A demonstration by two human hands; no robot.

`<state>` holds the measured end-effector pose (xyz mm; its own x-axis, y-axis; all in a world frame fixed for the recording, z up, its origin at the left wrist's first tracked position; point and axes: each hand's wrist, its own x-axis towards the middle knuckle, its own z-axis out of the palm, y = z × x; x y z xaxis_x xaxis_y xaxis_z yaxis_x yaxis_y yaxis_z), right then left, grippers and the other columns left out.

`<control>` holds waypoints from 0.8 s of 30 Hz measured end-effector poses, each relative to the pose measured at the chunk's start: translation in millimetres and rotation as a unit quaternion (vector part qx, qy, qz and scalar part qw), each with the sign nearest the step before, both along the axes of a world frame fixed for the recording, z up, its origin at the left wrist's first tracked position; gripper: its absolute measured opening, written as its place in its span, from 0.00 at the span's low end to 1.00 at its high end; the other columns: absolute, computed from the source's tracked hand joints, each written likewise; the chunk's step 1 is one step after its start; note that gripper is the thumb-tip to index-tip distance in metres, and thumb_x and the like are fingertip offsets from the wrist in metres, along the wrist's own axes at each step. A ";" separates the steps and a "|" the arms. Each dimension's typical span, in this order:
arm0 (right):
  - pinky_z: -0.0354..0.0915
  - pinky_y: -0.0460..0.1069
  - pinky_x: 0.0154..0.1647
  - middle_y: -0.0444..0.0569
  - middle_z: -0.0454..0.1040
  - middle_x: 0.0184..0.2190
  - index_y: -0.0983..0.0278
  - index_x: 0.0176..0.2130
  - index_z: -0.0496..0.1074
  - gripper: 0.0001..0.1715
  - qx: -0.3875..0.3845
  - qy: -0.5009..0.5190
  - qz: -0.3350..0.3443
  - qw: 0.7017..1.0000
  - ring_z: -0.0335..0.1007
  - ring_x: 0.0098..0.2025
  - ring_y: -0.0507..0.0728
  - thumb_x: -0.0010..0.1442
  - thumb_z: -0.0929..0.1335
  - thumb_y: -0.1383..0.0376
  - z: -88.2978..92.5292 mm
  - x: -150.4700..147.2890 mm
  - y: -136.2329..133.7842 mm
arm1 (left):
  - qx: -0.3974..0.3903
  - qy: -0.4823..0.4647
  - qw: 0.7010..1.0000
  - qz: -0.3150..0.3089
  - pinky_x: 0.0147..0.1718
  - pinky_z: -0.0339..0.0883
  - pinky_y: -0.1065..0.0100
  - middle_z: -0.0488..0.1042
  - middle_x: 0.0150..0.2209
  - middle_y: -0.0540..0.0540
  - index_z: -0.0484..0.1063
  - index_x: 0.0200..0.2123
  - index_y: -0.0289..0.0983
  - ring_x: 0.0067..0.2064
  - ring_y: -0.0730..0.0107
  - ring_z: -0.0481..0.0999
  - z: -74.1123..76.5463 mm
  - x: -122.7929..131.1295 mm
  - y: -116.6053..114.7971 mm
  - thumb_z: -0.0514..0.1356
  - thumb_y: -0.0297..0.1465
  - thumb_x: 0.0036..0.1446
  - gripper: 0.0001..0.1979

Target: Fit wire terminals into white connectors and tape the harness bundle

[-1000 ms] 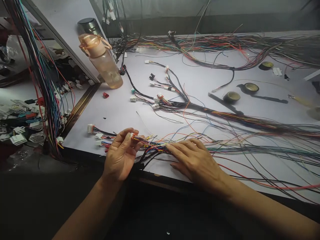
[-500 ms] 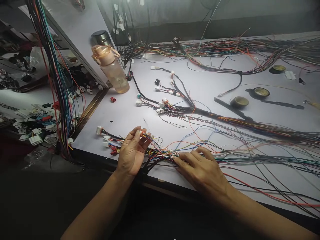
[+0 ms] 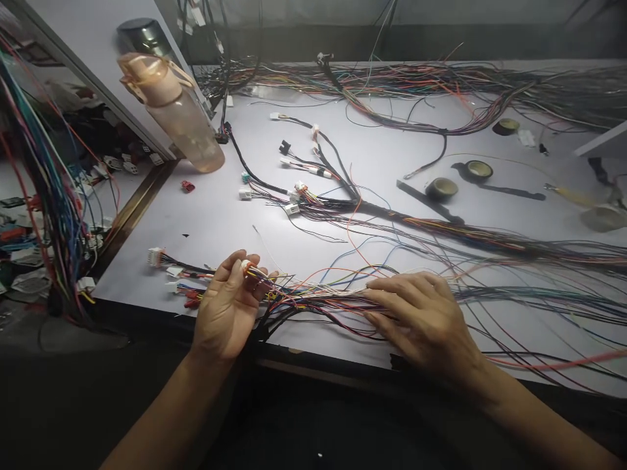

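Observation:
My left hand (image 3: 226,310) is closed, pinching a small white-and-orange connector (image 3: 246,265) with several coloured wires running from it. Below and right of it a loose wire bundle (image 3: 318,299) lies along the table's front edge. My right hand (image 3: 424,316) is over this bundle, thumb on the near side and fingers on the far side, closed loosely round some wires. What lies under its palm is hidden. Left of my left hand, a white multi-pin connector (image 3: 155,257) and red connectors (image 3: 192,299) stick out from the same harness.
A second, taped wire harness (image 3: 382,210) crosses the middle of the table. Tape rolls (image 3: 441,189) lie to the right. A water bottle (image 3: 181,124) stands at the back left, with a red connector (image 3: 187,187) nearby. Hanging wires (image 3: 44,189) and loose connectors are at far left.
My right hand has slid right along the wire bundle, its fingers straighter than before. My left hand keeps the connector at about the same spot. The whole view has shifted right.

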<state>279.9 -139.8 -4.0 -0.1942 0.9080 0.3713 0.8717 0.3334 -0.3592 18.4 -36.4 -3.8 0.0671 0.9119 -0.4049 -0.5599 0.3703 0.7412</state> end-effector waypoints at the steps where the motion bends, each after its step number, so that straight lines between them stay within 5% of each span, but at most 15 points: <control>1: 0.57 0.56 0.47 0.48 0.77 0.44 0.61 0.46 0.72 0.11 0.000 -0.003 -0.006 1.000 0.71 0.44 0.57 0.62 0.68 0.64 -1.1 2.4 -2.1 | -0.002 0.002 1.000 -0.002 0.35 0.76 0.72 0.78 0.38 0.51 0.75 0.39 0.39 0.34 0.76 0.78 0.3 -1.5 -2.0 0.65 0.28 0.53 0.08; 12: 0.58 0.54 0.46 0.48 0.77 0.42 0.60 0.46 0.72 0.12 0.002 -0.011 -0.060 0.998 0.71 0.43 0.57 0.60 0.70 0.65 -11.8 10.1 -18.5 | -0.011 0.019 1.000 0.017 0.37 0.78 0.69 0.79 0.37 0.52 0.75 0.38 0.40 0.33 0.76 0.78 -3.3 -8.4 -7.3 0.62 0.26 0.56 0.06; 19: 0.55 0.56 0.47 0.46 0.78 0.38 0.59 0.36 0.75 0.07 -0.025 0.028 -0.033 0.999 0.70 0.40 0.55 0.63 0.67 0.62 -3.6 2.1 -17.5 | -0.034 0.030 0.998 0.036 0.38 0.78 0.66 0.79 0.37 0.52 0.76 0.39 0.41 0.33 0.76 0.79 -6.3 -12.8 -8.1 0.57 0.25 0.60 0.08; 24: 0.56 0.57 0.51 0.49 0.76 0.49 0.60 0.48 0.73 0.14 -0.046 0.000 -0.023 0.999 0.69 0.49 0.59 0.62 0.68 0.61 -4.8 2.7 -20.1 | -0.036 0.055 0.997 0.043 0.42 0.78 0.62 0.79 0.36 0.53 0.76 0.37 0.42 0.35 0.76 0.78 -5.4 -9.4 -5.7 0.54 0.24 0.62 0.11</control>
<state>282.5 -159.9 -8.8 -0.1516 0.9460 0.2865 0.8850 0.2590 -0.3868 9.0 -42.1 -9.1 -0.0582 0.8810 -0.4695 -0.5089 0.3784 0.7732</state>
